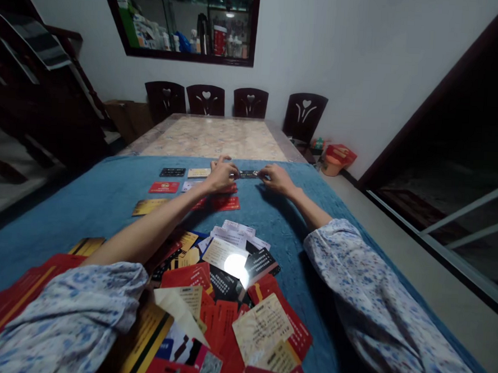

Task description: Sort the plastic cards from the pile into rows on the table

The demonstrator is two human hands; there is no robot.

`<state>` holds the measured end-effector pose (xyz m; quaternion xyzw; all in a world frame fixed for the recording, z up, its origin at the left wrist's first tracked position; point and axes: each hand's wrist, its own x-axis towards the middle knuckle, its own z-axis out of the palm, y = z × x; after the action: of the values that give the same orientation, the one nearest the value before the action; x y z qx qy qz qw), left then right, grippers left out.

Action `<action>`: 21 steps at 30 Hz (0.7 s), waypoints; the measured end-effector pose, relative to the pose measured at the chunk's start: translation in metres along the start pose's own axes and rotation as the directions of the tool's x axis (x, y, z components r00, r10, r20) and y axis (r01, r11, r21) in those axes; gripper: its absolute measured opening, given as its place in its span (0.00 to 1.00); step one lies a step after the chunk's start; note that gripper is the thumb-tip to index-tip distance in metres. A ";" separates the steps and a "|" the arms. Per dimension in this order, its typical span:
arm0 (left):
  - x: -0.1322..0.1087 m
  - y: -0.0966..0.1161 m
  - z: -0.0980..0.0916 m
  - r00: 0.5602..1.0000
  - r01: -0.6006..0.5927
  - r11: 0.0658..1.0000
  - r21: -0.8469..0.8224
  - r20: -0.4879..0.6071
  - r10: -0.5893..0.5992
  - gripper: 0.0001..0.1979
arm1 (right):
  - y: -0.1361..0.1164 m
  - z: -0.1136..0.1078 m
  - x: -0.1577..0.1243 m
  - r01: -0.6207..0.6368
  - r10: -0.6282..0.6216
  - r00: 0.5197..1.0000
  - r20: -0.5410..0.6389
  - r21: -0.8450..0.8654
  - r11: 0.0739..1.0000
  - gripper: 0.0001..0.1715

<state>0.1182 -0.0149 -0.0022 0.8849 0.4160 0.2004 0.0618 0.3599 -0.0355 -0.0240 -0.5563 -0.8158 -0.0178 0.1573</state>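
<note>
Both my arms reach far out over a blue cloth (pixel 105 194). My left hand (pixel 221 174) and my right hand (pixel 278 179) pinch the two ends of a dark card (pixel 248 174) lying at the cloth's far edge. Left of it, cards lie in rows: a black card (pixel 173 172), a pale card (pixel 198 173), a red card (pixel 163 187), a gold card (pixel 149 206) and more red cards (pixel 226 203). Close to me lies a loose heap of cards (pixel 221 286) in red, black, gold and cream.
The blue cloth covers the near part of a long marble-patterned table (pixel 214 136). Several dark chairs (pixel 249 102) stand at its far end under a glass-fronted wall cabinet (pixel 187 17). A red container (pixel 338 157) sits on the floor at right. Stairs rise at left.
</note>
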 end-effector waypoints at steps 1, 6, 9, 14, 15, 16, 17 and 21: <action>-0.006 0.003 -0.002 1.000 -0.012 1.000 -0.001 -0.001 0.012 0.14 | -0.005 -0.003 -0.004 -0.006 0.005 1.000 -0.026 -0.011 1.000 0.21; -0.039 0.021 -0.016 1.000 -0.025 1.000 -0.005 0.007 0.025 0.13 | -0.029 -0.013 -0.026 0.045 -0.046 0.995 -0.094 -0.009 0.999 0.18; -0.060 0.031 -0.024 0.999 -0.040 0.999 -0.009 0.020 0.040 0.13 | -0.042 -0.016 -0.041 0.090 -0.088 0.990 -0.108 0.011 0.996 0.17; -0.096 0.041 -0.030 0.994 -0.095 0.995 -0.006 0.050 0.096 0.10 | -0.062 -0.022 -0.064 0.167 -0.162 0.980 -0.119 0.034 0.985 0.17; -0.103 0.042 -0.031 0.994 -0.096 0.995 -0.011 0.053 0.097 0.10 | -0.066 -0.023 -0.069 0.182 -0.177 0.977 -0.119 0.033 0.983 0.17; -0.109 0.043 -0.031 0.992 -0.104 0.994 -0.020 0.068 0.105 0.10 | -0.070 -0.024 -0.073 0.199 -0.194 0.974 -0.118 0.033 0.979 0.16; -0.116 0.043 -0.032 0.991 -0.106 0.994 -0.026 0.075 0.108 0.10 | -0.074 -0.024 -0.077 0.217 -0.211 0.970 -0.117 0.034 0.976 0.16; -0.136 0.046 -0.037 0.982 -0.128 0.991 -0.042 0.135 0.132 0.09 | -0.088 -0.025 -0.092 0.283 -0.277 0.954 -0.117 0.039 0.958 0.15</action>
<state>0.0582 -0.1504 0.0033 0.9206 0.3488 0.1495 0.0917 0.3158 -0.1570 -0.0122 -0.4288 -0.8765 -0.0482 0.2135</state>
